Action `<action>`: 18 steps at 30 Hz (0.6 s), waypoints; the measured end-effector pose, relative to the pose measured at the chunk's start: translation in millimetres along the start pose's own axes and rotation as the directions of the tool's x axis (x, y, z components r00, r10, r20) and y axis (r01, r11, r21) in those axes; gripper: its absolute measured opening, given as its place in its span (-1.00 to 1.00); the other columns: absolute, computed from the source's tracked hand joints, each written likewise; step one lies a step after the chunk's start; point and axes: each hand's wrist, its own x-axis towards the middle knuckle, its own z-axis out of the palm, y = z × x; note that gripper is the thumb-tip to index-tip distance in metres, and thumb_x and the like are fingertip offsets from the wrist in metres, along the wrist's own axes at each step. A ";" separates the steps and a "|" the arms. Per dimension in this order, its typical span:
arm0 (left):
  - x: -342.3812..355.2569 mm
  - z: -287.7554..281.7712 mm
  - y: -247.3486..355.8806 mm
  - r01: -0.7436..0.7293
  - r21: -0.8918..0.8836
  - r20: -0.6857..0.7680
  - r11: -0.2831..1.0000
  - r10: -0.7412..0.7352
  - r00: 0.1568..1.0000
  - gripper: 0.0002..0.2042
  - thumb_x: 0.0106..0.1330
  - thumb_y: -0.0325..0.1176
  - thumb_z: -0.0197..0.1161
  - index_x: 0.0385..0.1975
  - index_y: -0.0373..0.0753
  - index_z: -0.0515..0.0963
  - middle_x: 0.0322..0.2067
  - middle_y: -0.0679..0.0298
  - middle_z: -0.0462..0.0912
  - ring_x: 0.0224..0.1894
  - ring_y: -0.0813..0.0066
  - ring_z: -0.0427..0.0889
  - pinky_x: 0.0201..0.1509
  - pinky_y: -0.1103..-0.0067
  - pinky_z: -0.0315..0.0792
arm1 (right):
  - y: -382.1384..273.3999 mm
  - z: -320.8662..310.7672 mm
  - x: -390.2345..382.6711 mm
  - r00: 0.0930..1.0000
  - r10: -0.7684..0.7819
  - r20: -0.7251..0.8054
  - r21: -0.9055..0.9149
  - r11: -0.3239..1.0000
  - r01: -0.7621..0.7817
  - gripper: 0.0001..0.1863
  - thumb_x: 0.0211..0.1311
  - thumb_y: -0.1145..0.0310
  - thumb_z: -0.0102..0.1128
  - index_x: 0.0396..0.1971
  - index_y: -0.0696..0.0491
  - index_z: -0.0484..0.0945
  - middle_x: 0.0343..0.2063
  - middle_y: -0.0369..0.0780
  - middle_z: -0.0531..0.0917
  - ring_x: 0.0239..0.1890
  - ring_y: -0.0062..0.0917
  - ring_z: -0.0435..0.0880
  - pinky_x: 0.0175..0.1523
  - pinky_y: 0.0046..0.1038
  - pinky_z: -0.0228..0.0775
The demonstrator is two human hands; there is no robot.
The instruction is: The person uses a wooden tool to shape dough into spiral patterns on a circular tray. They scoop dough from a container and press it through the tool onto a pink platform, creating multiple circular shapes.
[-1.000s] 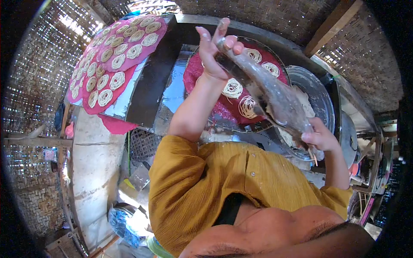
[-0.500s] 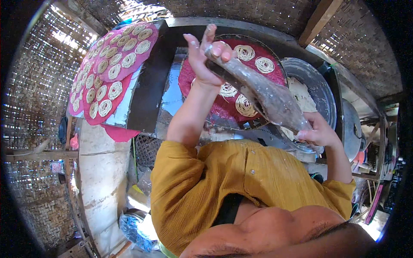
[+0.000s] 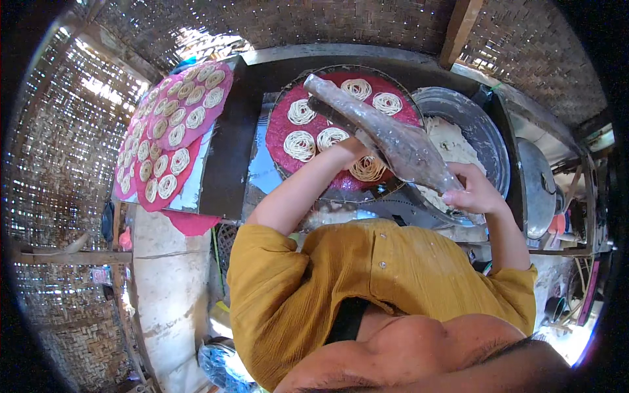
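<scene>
A long, greyish, dough-smeared piping bag (image 3: pixel 396 141) slants over the round tray (image 3: pixel 268 134). My right hand (image 3: pixel 473 188) is closed round its lower right end, thumb on top. My left hand (image 3: pixel 357 152) reaches under its middle, and the fingers are hidden behind it, so their grip cannot be made out. Pink-red cloth (image 3: pixel 280 124) covers the tray, bearing several pale coils of dough strands (image 3: pixel 300 145). One coil (image 3: pixel 367 169), yellower than the others, lies just beside my left wrist. To the right, a grey basin (image 3: pixel 493 141) holds white dough (image 3: pixel 452 141).
Pink cloths (image 3: pixel 208 112) with many more coils lie on a board at the left. A dark plank (image 3: pixel 226 154) separates them from the tray. A large lidded metal pot (image 3: pixel 536 187) stands right of the basin. Woven bamboo walls (image 3: pixel 367 26) enclose the space.
My left hand has left the bag's upper left end and moved down beneath its middle. My right hand keeps hold of the lower right end.
</scene>
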 end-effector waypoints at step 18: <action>-35.6 15.0 -5.9 -0.092 0.994 0.105 -0.055 0.352 0.930 -0.53 0.17 0.07 -0.15 -0.03 -0.06 0.37 0.14 0.15 0.09 0.14 0.12 0.05 0.08 0.14 0.02 | 47.7 -4.8 -17.6 0.974 -0.015 -0.227 0.273 0.959 0.079 -0.51 -0.13 0.06 0.19 -0.36 0.20 0.43 -0.60 -0.26 0.49 -0.62 -0.64 0.45 -0.53 -0.61 0.33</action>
